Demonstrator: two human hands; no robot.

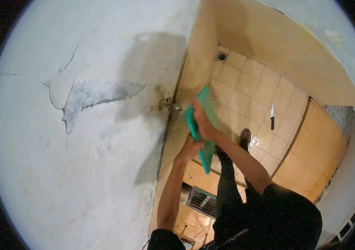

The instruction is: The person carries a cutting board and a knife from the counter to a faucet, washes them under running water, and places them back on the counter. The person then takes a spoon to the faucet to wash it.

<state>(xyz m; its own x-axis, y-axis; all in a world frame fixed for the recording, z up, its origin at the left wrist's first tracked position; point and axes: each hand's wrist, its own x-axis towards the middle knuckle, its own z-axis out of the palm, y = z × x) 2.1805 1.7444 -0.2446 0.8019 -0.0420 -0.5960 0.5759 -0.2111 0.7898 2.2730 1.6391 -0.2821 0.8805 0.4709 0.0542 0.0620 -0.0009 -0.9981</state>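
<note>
A thin green cutting board [206,160] is held tilted, nearly edge-on, close below the wall tap [176,108]. My left hand [190,146] grips its near lower part, the fingers partly hidden behind it. Against the board's face lies my right hand [203,121], its fingers stretched out and slightly blurred. Whether water runs from the tap I cannot make out.
A knife [272,116] with a black handle lies on the wet tiled floor [248,89]. In the far corner is a floor drain [221,56]. A cracked white wall [102,166] rises at the left. My shoe [245,136] stands on the tiles.
</note>
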